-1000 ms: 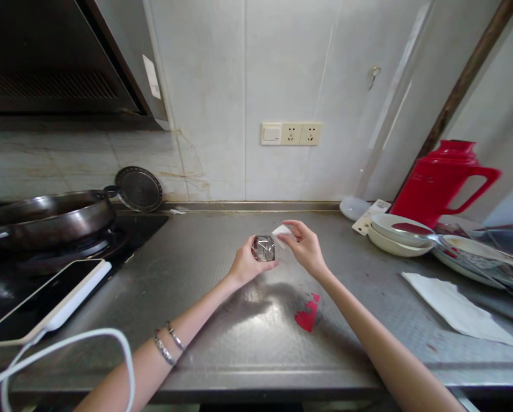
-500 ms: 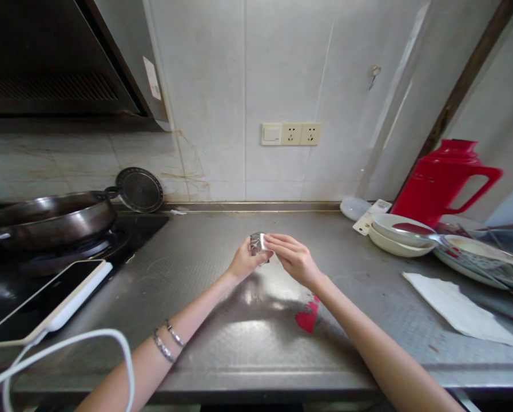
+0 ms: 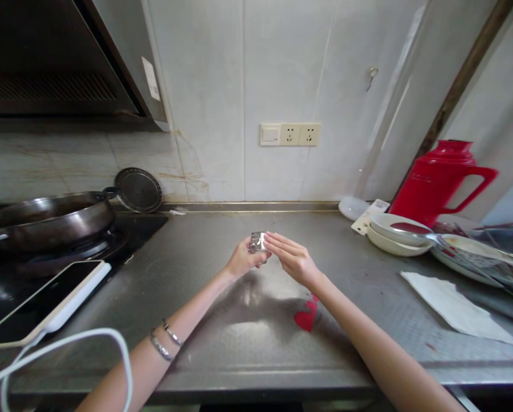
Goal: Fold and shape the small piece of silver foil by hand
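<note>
Shiny object [image 3: 255,242], perhaps glass, is gripped by the left hand [image 3: 242,258]; the right hand [image 3: 295,261] holds white paper [image 3: 263,241] against it.

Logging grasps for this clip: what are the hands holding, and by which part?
The left hand holds a small shiny object around its left side. The right hand has its fingertips on a white piece at the object's right; exact grip hidden.

Silvery-grey container [image 3: 255,242], white tissue [image 3: 263,241], red flask [image 3: 432,186], red patch [image 3: 306,319], steel-grey counter [image 3: 191,240], black hob [image 3: 147,228], cream sockets [image 3: 289,135], brown-streaked pale wall [image 3: 211,114]
</note>
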`<act>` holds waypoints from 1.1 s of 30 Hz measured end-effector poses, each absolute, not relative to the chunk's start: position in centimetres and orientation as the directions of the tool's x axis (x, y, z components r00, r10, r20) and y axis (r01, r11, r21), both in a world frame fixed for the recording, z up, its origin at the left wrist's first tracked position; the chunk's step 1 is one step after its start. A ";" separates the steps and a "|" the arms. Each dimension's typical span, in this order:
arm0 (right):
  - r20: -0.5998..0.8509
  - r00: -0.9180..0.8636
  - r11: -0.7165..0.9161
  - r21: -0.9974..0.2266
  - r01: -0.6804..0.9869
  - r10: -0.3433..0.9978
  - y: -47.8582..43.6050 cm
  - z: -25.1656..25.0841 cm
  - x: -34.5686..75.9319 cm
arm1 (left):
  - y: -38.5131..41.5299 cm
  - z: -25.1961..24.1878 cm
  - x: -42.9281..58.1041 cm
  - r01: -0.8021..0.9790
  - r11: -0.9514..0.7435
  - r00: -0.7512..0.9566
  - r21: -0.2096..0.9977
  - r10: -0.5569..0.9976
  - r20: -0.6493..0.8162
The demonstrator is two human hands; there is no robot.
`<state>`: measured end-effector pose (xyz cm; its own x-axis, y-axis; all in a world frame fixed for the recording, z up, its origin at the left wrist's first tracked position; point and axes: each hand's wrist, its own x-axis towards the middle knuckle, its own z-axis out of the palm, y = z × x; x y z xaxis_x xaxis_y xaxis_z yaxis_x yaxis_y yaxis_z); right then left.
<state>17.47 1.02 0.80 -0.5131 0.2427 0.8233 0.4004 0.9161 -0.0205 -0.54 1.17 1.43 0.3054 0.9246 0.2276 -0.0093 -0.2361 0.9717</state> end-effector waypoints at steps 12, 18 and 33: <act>0.776 -0.602 0.954 0.000 0.298 0.188 0.4 1.0 16.5 | 2.4 -0.6 -0.7 0.186 -0.465 0.294 0.866 0.867 0.403; 0.784 -0.563 0.929 -0.045 0.366 0.260 0.7 1.3 17.2 | 2.3 -0.9 -0.6 0.281 -0.459 0.268 0.843 0.881 0.391; 0.811 -0.528 0.950 -0.106 0.293 0.253 0.3 0.8 16.4 | 1.9 -0.9 -0.5 0.270 -0.498 0.290 0.824 0.858 0.424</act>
